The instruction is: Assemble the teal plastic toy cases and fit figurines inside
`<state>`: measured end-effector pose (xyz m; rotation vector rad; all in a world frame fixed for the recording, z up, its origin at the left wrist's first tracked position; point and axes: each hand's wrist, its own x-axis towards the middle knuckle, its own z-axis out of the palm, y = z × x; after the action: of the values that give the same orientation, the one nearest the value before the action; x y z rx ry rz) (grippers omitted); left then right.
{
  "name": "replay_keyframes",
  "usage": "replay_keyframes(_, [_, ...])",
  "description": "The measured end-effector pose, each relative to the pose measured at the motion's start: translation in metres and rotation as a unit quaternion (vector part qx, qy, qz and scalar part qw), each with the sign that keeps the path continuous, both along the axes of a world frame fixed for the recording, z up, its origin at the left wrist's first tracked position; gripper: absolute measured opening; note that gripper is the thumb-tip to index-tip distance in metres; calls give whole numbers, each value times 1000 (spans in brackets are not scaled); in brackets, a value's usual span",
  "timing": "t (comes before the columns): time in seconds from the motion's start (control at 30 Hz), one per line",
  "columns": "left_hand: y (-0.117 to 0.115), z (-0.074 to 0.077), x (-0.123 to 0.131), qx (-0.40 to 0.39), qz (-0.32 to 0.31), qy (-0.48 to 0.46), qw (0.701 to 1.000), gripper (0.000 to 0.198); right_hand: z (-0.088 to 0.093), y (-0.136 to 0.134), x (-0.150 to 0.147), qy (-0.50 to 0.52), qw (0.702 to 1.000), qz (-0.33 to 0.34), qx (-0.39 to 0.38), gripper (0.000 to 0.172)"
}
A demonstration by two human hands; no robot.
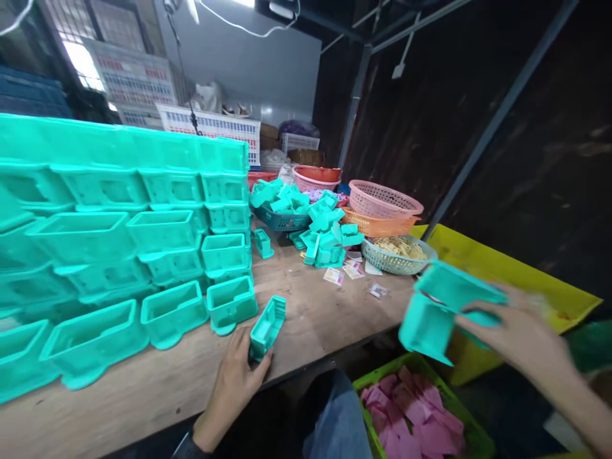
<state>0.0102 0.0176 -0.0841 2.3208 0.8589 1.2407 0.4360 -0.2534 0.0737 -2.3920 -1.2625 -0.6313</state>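
My left hand (234,382) rests on the wooden table's (315,312) front edge, with fingers closed round a small teal plastic part (268,328) that stands tilted on the board. Off the table's right side, my right hand (519,335) grips a larger teal plastic box (442,309), held in the air and blurred by motion. To the left, a stacked wall of teal boxes (119,236) fills the table, the nearest one (232,304) just beside my left hand.
A loose pile of small teal parts (325,233) and a dark basket (282,220) sit at the back. Pink, orange and grey-green baskets (385,201) stand right of it. A yellow bin (502,268) and a green crate of pink pieces (415,414) lie below right.
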Motion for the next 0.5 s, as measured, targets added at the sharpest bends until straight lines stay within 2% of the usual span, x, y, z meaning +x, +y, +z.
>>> replay_keyframes(0.1, [-3, 2, -1, -11, 3, 0, 1000, 39, -12, 100, -9, 21, 997, 63, -47, 16])
replay_keyframes(0.17, [-4, 5, -1, -20, -3, 6, 1000, 37, -22, 157, -13, 33, 990, 115, -72, 11])
replay_keyframes(0.27, [-6, 10, -2, -33, -8, 15, 999, 34, -27, 213, -15, 35, 984, 163, -69, 17])
replay_keyframes(0.37, [-7, 14, -2, -30, -3, 20, 999, 33, -20, 230, -14, 25, 985, 169, -39, 32])
replay_keyframes(0.43, [-9, 14, -2, -21, -1, 19, 1000, 31, -21, 225, -15, 17, 986, 165, -24, 35])
replay_keyframes(0.5, [-10, 13, -1, -10, -1, 14, 1000, 27, -30, 211, -21, 12, 986, 166, -19, 37])
